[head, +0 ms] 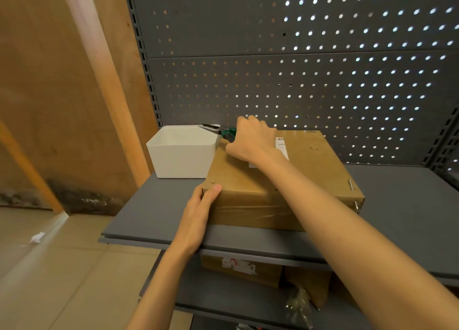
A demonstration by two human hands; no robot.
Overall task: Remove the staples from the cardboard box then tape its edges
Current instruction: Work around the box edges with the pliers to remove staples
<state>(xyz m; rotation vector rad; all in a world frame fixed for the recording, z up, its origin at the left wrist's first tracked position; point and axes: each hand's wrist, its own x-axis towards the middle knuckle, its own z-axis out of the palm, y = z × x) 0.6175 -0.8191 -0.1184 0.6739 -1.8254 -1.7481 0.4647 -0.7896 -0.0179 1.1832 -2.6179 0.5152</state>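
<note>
A flat brown cardboard box (310, 170) lies on the grey shelf (159, 205), with clear tape across its front face and a white label on top. Staples stick out at its near right corner (350, 184). My left hand (198, 217) rests against the box's near left corner, thumb on the top edge. My right hand (253, 138) reaches over the box's far left corner and grips green-handled pliers (218, 130), whose metal jaws point left over the white bin.
A white plastic bin (181, 153) stands left of the box at the back of the shelf. Grey pegboard (298, 68) forms the back wall. More cardboard boxes (241, 270) sit on the lower shelf. A wooden panel stands at the left.
</note>
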